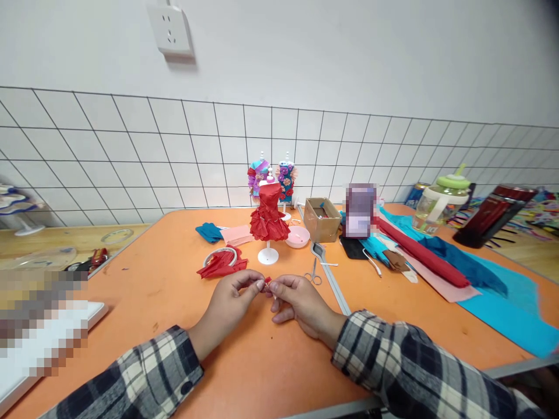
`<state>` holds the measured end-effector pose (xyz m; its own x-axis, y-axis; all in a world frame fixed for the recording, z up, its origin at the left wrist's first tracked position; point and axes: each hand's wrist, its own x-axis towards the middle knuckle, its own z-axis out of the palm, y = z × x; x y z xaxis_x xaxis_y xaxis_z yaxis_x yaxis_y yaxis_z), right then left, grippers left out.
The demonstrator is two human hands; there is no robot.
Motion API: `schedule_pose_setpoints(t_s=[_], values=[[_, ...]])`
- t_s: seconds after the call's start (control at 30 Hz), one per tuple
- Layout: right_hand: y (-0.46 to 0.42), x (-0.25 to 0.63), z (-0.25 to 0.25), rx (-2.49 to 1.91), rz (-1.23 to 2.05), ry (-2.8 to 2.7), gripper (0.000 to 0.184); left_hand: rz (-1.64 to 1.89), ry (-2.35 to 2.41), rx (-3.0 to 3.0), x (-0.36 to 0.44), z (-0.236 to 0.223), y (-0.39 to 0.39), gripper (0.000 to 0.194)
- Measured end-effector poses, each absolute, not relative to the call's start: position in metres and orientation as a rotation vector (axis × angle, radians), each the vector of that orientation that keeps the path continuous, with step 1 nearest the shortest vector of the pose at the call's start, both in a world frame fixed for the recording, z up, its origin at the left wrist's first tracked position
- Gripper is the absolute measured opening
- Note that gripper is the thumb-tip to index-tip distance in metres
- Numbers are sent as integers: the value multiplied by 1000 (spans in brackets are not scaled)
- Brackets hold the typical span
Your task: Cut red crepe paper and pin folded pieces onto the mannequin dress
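Observation:
My left hand (229,305) and my right hand (301,305) meet over the orange table (166,273), both pinching a tiny red paper piece (267,281) between thumb and fingertips. Just beyond them stands a small white mannequin stand wearing a red paper dress (268,218). A pile of red paper scraps (220,265) lies on a roll of white tape to the left of the stand. Small scissors (313,274) lie right of my right hand.
Two more dressed mannequins (273,180) stand by the tiled wall. A pink dish (297,236), cardboard box (322,219), metal ruler (332,279), red, pink and blue paper sheets (458,273), a bottle (439,203) and a white tray (52,337) surround the hands.

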<state>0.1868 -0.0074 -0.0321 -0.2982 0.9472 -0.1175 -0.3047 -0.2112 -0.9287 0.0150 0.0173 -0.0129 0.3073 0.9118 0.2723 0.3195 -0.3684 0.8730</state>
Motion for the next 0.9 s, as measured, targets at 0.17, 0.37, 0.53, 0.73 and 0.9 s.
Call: schedule_pose_setpoints(t_s=[0.17,0.37,0.53,0.73,0.9], values=[[-5,190,-33,-918,1754,-1042,39,1072,1098,1794,12,-18,23,20],[4,207,-31,-934,1917,-1079,42,958,1009,2072,8,-9,15,22],[12,222,-31,-1099,1767,-1402,38,649,841,2611,3,-1,10,24],[11,222,-26,-1112,970,-2163,7,387,724,2714,5,-4,10,23],[-3,218,-11,-1114,309,-2428,6,338,923,2743,7,-3,7,19]])
